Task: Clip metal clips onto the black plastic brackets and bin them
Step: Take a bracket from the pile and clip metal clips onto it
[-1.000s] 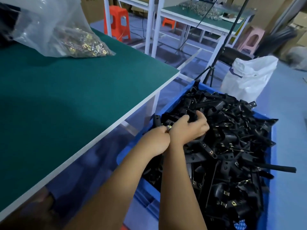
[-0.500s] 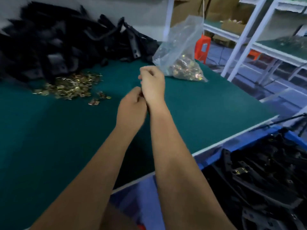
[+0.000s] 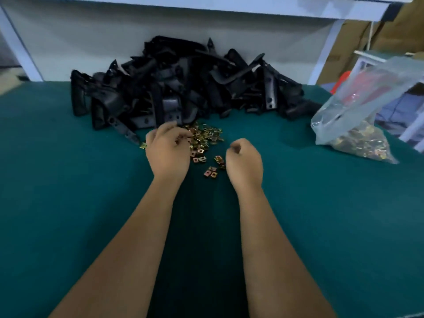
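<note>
I see a scatter of small square brass-coloured metal clips (image 3: 204, 143) on the green tabletop (image 3: 68, 191), just at 6 o'clock of the heap of black plastic brackets (image 3: 183, 88). My left hand (image 3: 168, 152) covers the scatter's edge, fingers curled; whether they pinch a clip, I cannot tell. My right hand (image 3: 244, 161) is loosely curled, its palm side hidden. A clear plastic bag (image 3: 358, 125) at 3 o'clock is blurred.

Green-topped desk (image 3: 68, 203); white frame posts (image 3: 325, 51) far; pale wall (image 3: 114, 42) behind; brown cardboard boxes (image 3: 378, 33) far right; dim light.
</note>
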A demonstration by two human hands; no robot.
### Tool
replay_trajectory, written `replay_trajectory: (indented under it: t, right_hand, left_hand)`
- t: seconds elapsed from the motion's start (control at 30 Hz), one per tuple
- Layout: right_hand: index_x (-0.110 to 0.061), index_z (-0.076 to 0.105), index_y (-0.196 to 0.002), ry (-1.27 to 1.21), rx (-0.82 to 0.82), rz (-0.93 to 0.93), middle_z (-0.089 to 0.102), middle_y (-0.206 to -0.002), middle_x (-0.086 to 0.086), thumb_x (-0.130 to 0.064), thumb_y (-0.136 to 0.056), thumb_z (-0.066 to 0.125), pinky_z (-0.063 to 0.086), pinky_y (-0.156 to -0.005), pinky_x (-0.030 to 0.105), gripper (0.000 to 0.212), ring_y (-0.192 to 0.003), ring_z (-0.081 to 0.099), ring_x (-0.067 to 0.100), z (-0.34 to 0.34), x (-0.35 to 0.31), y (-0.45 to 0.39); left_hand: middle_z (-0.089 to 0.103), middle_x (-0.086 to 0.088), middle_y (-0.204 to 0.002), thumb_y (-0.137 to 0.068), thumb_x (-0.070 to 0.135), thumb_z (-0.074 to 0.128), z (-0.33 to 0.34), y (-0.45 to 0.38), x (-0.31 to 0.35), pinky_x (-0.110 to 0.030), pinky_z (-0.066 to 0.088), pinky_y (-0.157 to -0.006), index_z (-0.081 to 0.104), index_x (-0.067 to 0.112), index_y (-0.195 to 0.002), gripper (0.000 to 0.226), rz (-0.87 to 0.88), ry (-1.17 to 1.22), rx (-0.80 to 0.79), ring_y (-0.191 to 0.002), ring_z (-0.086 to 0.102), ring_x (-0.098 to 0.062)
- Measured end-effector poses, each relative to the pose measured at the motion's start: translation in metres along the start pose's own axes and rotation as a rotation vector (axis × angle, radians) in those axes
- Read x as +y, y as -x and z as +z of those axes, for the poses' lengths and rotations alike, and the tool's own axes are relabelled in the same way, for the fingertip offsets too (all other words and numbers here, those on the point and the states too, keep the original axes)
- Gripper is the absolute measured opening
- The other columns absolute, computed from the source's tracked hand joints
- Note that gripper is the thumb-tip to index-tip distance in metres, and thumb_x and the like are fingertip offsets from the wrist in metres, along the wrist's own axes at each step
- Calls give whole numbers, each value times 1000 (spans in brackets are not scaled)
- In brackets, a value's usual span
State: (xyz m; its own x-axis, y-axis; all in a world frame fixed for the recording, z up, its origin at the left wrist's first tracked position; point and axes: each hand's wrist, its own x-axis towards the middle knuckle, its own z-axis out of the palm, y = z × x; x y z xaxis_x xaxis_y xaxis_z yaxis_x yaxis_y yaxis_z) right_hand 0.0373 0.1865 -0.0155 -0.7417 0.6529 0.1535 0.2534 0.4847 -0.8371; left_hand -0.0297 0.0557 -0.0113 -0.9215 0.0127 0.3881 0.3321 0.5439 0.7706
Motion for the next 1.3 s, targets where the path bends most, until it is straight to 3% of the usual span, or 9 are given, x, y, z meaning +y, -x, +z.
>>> replay_trajectory:
  t: [0.13, 0.27, 0.37, 0.5, 0.67, 0.8, 0.93, 1.13, 1.3]
  right_hand:
    - [-16, 61, -104, 379, 12, -110, 49, -97, -1, -27, -94, 48, 42, -78, 36, 20, -88, 45, 19, 9, -7, -2]
    - [-16, 58, -108, 490, -1, -160, 49, -103, 1, -30, -96, 45, 35, -80, 35, 23, -89, 35, 19, 11, -7, -2]
    - [-18, 60, -111, 468, -31, -159, 51, -106, 0, -34, -99, 43, 38, -85, 37, 26, -91, 35, 18, 10, -6, -2]
    - [-19, 63, -110, 432, -19, -180, 51, -97, -3, -37, -103, 37, 37, -84, 36, 33, -92, 38, 17, 13, -10, -3]
    - [-15, 63, -111, 300, 99, -305, 59, -104, 0, -26, -101, 44, 37, -87, 34, 24, -98, 48, 20, 21, -20, 0]
    - [-11, 61, -121, 275, 83, -513, 61, -114, 6, -22, -99, 51, 34, -90, 31, 27, -106, 50, 24, 33, -31, 13]
    - [-9, 53, -132, 233, 26, -622, 62, -114, 7, -20, -98, 53, 39, -93, 35, 36, -107, 51, 25, 40, -35, 19]
    - [-19, 32, -147, -197, 120, -338, 55, -96, -14, -32, -99, 48, 48, -77, 32, 52, -91, 57, 14, 35, -29, 18]
    - [-16, 35, -145, -554, 149, -149, 49, -84, -14, -29, -100, 49, 42, -48, 7, 49, -60, 53, -8, 27, -25, 16]
  left_hand:
    - [6, 4, -167, -95, 19, 50, 15, -17, 0, -45, 2, -120, 57, 38, -132, 42, 48, -241, -98, -152, -9, -23]
    - [-11, -7, -166, -95, 19, 46, 22, -27, -1, -48, -3, -122, 50, 34, -141, 49, -90, -263, -86, -151, -17, -29]
    - [6, -15, -165, -96, 15, 43, 17, -30, -2, -50, -1, -122, 50, 19, -143, 48, -253, -198, -103, -152, -9, -34]
    - [39, -7, -155, -98, 16, 44, 14, -27, -7, -47, 19, -118, 47, 10, -146, 48, -214, -76, 30, -147, 19, -27]
    - [52, 6, -143, -102, 17, 47, 6, -14, -3, -19, 38, -101, 56, 18, -138, 38, -248, 346, 152, -127, 49, -9]
    - [65, 12, -120, -100, 11, 49, -3, -4, -4, -4, 42, -83, 66, 22, -127, 33, -246, 436, 164, -101, 59, 7]
    - [68, 9, -104, -96, -2, 45, -11, 6, -6, -16, 51, -74, 55, 32, -112, 39, -225, 568, 178, -85, 64, -2]
    - [64, 15, -103, -96, -7, 42, -13, 8, -7, -10, 45, -81, 60, 35, -96, 45, -228, 620, 138, -91, 59, 6]
    - [60, 14, -92, -98, -5, 39, -12, 4, -13, -8, 41, -69, 64, 32, -85, 47, -177, 580, 96, -73, 52, 9]
